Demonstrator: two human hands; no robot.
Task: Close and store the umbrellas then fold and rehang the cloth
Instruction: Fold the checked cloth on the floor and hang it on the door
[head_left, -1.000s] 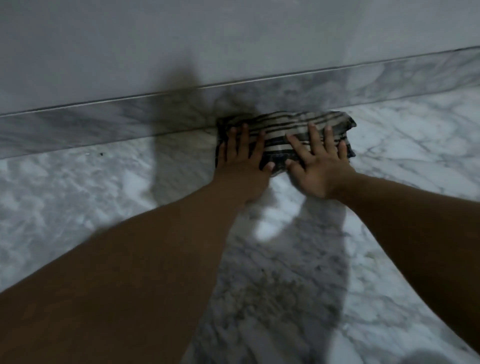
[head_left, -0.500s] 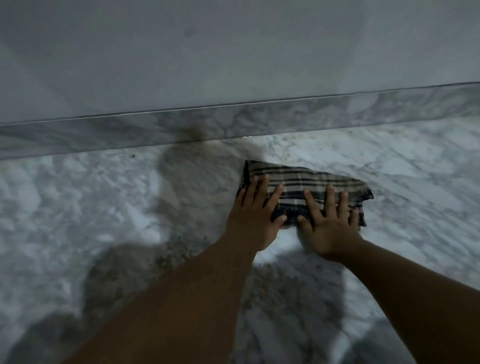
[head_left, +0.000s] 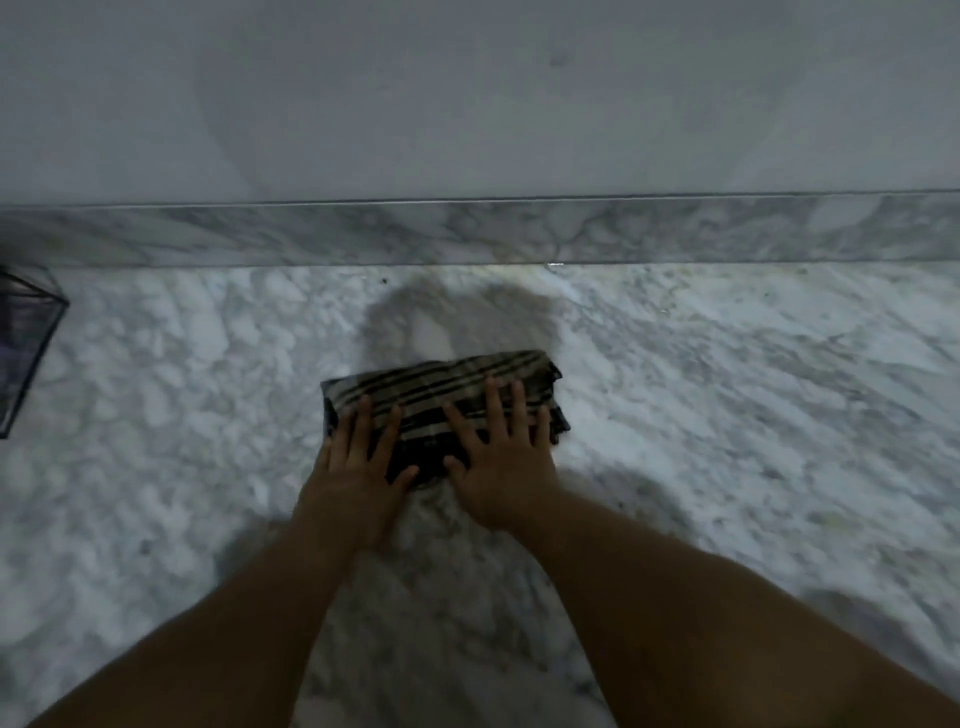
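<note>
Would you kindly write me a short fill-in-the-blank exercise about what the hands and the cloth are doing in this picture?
1. Both hands press flat on the folded, striped ____.
2. The cloth lies on the marble ____.
3. The left hand and right hand both have their fingers ____ rather than curled.
4. At the left edge of the picture stands a dark wire ____ on the floor.

Missing words: cloth; floor; straight; frame

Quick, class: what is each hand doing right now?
Left hand: open, straight fingers pressing flat on the folded cloth.
Right hand: open, fingers spread, also pressing on the cloth.
</note>
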